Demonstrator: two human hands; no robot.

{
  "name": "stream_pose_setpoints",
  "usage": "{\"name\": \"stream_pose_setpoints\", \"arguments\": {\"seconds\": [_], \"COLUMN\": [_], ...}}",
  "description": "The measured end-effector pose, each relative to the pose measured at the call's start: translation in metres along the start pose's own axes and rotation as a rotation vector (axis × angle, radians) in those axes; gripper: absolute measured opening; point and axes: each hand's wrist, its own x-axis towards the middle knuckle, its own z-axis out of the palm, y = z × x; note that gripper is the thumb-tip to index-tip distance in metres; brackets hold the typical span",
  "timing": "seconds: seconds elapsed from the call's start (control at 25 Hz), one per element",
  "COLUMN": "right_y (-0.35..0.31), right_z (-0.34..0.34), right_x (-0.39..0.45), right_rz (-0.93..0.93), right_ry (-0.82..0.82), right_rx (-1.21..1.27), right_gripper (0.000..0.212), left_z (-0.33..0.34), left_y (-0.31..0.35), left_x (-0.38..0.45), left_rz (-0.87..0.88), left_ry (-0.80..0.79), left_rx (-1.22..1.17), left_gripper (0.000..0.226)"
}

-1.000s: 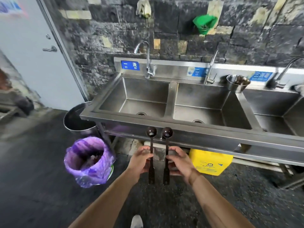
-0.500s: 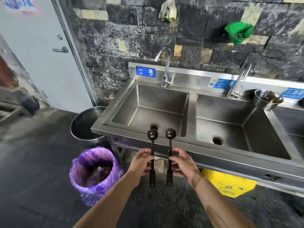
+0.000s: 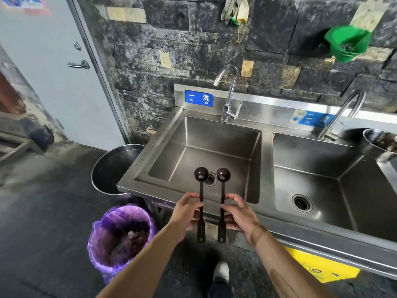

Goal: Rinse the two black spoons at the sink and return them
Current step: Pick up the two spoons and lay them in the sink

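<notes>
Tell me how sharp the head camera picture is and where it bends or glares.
Head view: the two black spoons and both hands are sharp; wide-angle bending curves the door frame and sink rim; soft glare on the steel backsplash; edges at lower left look smeared.

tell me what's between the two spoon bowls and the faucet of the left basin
Only bare steel, in the head view: beyond the spoon bowls lie the drain and the left basin floor and back wall, up to the faucet.
</notes>
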Motion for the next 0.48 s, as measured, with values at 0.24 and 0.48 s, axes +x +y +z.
{"name": "stream_pose_setpoints", "arguments": {"seconds": [0.24, 0.48], "right_y": [-0.039, -0.079], "right_z": [-0.022, -0.052], "right_x": [0.084, 0.153], "right_rz": [0.036, 0.079], "right_ry": [-0.030, -0.049], "right_rx": [0.006, 0.017], "right_gripper": [0.022, 0.018], "left_z": [0.021, 0.052], "left_y": [0.034, 0.075], "left_x": [0.076, 0.139], "left_rz": [-0.018, -0.051], "left_ry": [0.043, 0.093], "left_rx": [0.034, 0.061], "left_gripper": [0.017, 0.016]}}
